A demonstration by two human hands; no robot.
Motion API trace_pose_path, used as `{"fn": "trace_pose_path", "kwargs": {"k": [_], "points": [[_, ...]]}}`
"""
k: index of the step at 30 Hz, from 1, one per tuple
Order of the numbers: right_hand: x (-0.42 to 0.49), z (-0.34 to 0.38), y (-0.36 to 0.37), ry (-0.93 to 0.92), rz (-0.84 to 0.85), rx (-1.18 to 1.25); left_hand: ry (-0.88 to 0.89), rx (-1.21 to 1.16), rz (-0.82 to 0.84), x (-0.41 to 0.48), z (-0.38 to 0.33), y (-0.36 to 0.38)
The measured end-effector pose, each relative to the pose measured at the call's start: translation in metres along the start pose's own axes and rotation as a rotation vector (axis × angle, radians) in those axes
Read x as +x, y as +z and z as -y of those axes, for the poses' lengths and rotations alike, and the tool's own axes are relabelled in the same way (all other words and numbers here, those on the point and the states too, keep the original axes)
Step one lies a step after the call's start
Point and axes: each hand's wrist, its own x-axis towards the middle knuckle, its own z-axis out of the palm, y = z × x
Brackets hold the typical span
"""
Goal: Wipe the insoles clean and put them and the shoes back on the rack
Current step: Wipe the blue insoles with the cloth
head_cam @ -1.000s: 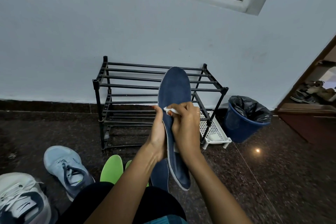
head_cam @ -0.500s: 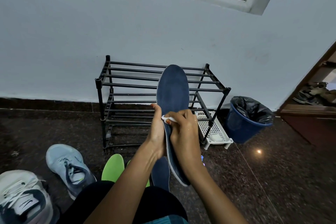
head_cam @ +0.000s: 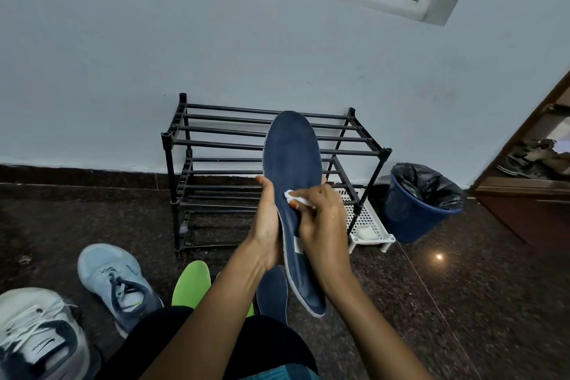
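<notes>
White shoe point(head_cam: 34, 339) cut off at left edge, green insole's point(head_cam: 191, 284) heel hidden

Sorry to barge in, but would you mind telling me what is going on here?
A person is cleaning shoe insoles. The left hand holds a dark blue insole upright, while the right hand presses a small white wipe against its surface. A green insole, a second blue insole, a light blue sneaker and a white sneaker lie on the floor by the person's legs. None of them is on the black rack yet.
</notes>
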Motion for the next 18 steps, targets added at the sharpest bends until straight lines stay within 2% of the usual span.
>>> {"fn": "trace_pose_path", "kwargs": {"k": [7,12,18], "points": [[0.019,-0.01,0.0,0.073,-0.097,-0.063,0.003,0.085,0.028,0.003,0.006,0.002],[-0.009,-0.003,0.004,0.008,-0.02,-0.076,0.053,-0.014,0.015,0.006,0.0,-0.001],[-0.007,-0.006,-0.001,0.027,-0.041,-0.053,0.035,-0.015,0.031,0.003,0.001,-0.002]]}}
